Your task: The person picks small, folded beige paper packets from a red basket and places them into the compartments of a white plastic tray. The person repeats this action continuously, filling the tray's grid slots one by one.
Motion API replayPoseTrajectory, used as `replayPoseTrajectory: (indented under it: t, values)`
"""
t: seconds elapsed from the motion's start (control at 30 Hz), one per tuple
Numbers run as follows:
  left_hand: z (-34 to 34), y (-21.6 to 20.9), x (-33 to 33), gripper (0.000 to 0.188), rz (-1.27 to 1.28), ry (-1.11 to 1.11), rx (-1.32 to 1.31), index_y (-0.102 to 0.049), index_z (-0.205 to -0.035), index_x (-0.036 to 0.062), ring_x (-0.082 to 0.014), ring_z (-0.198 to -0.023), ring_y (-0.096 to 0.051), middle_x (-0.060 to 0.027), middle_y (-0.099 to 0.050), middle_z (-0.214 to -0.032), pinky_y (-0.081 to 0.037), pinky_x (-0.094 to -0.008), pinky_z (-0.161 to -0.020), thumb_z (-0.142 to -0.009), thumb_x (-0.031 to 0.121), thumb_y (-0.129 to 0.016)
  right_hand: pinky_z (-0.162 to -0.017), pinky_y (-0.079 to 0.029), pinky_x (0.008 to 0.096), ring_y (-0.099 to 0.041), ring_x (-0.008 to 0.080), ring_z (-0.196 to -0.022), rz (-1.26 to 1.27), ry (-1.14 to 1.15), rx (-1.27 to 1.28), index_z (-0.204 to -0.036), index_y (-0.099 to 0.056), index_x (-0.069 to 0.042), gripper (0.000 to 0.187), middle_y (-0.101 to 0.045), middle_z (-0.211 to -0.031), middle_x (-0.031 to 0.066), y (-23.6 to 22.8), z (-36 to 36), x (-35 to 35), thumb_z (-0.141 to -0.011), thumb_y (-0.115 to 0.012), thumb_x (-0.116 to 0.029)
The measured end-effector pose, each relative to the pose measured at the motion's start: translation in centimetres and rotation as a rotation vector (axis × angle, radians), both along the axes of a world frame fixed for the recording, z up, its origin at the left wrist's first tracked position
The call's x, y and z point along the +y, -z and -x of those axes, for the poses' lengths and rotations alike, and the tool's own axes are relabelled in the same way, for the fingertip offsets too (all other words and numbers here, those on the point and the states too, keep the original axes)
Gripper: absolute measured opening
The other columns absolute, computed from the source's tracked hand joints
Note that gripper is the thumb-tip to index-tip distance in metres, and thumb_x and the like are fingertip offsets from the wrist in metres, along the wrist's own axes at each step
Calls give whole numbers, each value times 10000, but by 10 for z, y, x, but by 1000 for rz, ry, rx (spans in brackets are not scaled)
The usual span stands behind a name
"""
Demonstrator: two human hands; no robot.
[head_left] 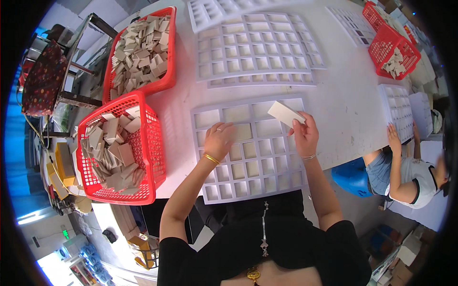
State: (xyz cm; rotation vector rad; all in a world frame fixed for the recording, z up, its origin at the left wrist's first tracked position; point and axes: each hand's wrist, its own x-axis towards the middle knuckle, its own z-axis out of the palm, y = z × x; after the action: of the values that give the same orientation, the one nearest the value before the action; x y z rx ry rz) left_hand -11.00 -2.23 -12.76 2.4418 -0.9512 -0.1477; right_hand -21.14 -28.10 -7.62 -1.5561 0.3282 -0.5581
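Observation:
A white compartment tray (223, 180) lies before me at the table's near edge, with larger rectangular cells at the back and smaller ones in front. Over its left side is my left hand (219, 139), its fingers blurred and bent beside a beige tile (244, 132) in a larger cell; whether they grip anything is unclear. My right hand (305, 132) pinches a pale rectangular tile (285, 113) by its right end, tilted above the tray's back right cells. Several smaller cells hold beige squares.
Two red plastic baskets (156, 157) full of tiles stand at the left. More white trays (257, 52) lie farther back on the white table (341, 109). At the right, another person (410, 181) touches a tray (398, 110), near a red basket (403, 50) of pale pieces.

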Motion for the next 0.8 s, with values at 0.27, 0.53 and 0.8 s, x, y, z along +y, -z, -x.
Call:
replayPoseTrajectory:
  t: [0.27, 0.53, 0.8]
  values:
    - [14, -9, -9, 465, 19, -145, -79, -583, -1116, 156, -287, -1182, -466, -38, -546, -1230, -354, -442, -997, -686, 154, -759, -535, -500, 217, -617, 94, -678, -8, -29, 11, -1195, -489, -24, 331, -597, -869, 73, 27, -43, 5, -881, -590, -50]
    - [31, 12, 5, 365, -111, -24, -303, -613, -1068, 138, -221, -1140, -506, 9, -571, -1171, -359, -441, -998, -716, 133, -709, -543, -492, 298, -633, 167, -577, 215, -219, 344, -1137, -538, -114, 331, -624, -760, 65, 48, -97, 35, -823, -640, -124]
    - [30, 11, 6, 336, -110, -4, -235, -624, -1093, 148, -187, -1155, -500, 36, -578, -1186, -339, -448, -1031, -760, 122, -667, -635, -489, 371, -620, 263, -689, 597, -337, 467, -1008, -583, -75, 239, -641, -729, 83, 69, -114, 43, -779, -635, -122]
